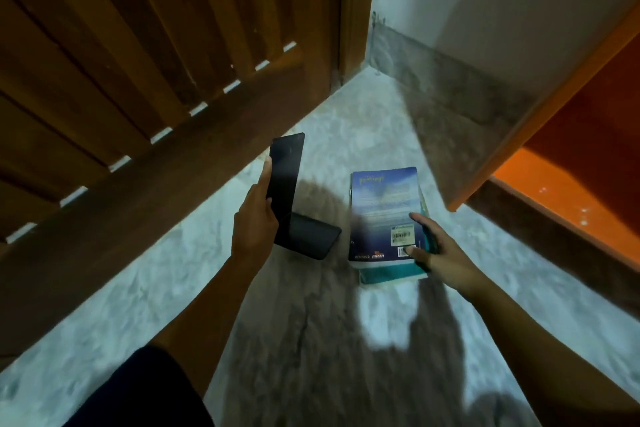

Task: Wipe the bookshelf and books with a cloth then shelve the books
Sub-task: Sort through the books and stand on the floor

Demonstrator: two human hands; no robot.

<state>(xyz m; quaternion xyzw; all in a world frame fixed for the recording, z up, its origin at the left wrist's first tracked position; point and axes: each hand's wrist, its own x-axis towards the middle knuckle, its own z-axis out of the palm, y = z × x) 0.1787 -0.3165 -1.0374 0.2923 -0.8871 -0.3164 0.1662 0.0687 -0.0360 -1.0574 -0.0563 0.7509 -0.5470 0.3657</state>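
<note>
A stack of books (pixel 381 208) lies flat on the pale floor, a blue back cover with a barcode on top and a teal book under it. My right hand (pixel 433 250) rests on the stack's near right corner, thumb on the cover and fingers down its right side. My left hand (pixel 254 215) holds the upright plate of a black L-shaped metal bookend (pixel 287 198), whose foot points right just above the floor. The orange bookshelf (pixel 554 184) stands at the right, its lower shelf showing. No cloth is in view.
A brown slatted wooden door (pixel 156 80) fills the left and back. A white wall with a grey skirting (pixel 450 80) runs behind the books to the corner. Marbled floor (pixel 138 305) spreads in front, with my shadow across it.
</note>
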